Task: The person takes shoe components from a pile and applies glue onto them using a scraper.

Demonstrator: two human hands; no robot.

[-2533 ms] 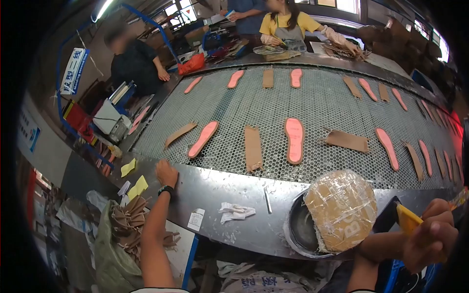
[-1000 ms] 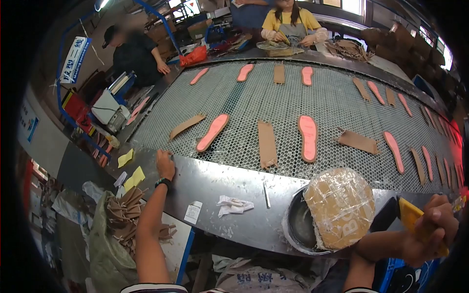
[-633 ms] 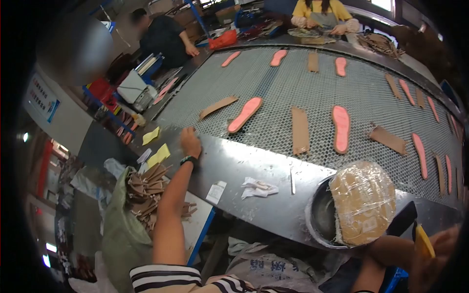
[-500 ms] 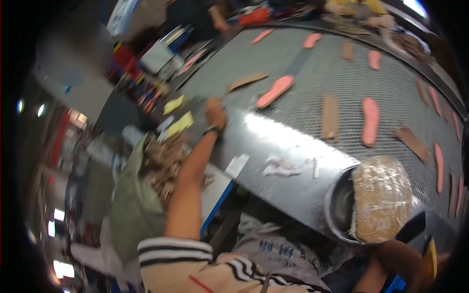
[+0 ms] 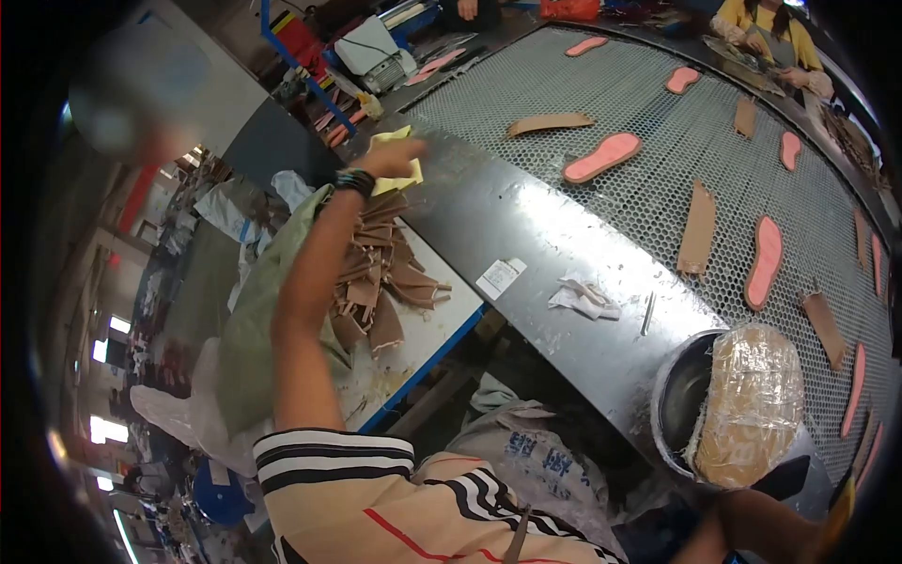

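My left hand [image 5: 390, 159] reaches over yellow paper slips [image 5: 402, 179] at the metal table's left end, a finger stretched out to the right. It appears open, with nothing visible in it. Just below, a heap of brown strips [image 5: 376, 273] spills from a green sack [image 5: 263, 320] onto a white board. At the lower right edge, my right hand [image 5: 816, 534] is dark and smeared, beside a narrow yellow thing [image 5: 843, 510]. Its fingers are not clear. Nearby, a round metal pot [image 5: 664, 399] stands against a block wrapped in clear film and tape [image 5: 754, 404].
Pink-topped insoles [image 5: 766, 263] and brown strips [image 5: 697, 230] lie spread across a mesh surface [image 5: 648, 188]. A white label [image 5: 501, 276], crumpled scraps [image 5: 584, 299] and a thin metal rod [image 5: 648, 313] lie on the metal table. A person in yellow sleeves [image 5: 803, 56] works across the mesh.
My left hand has moved left from the bare metal to above the yellow slips. The view has shifted, showing more of the brown heap. My right hand stays at the lower right.
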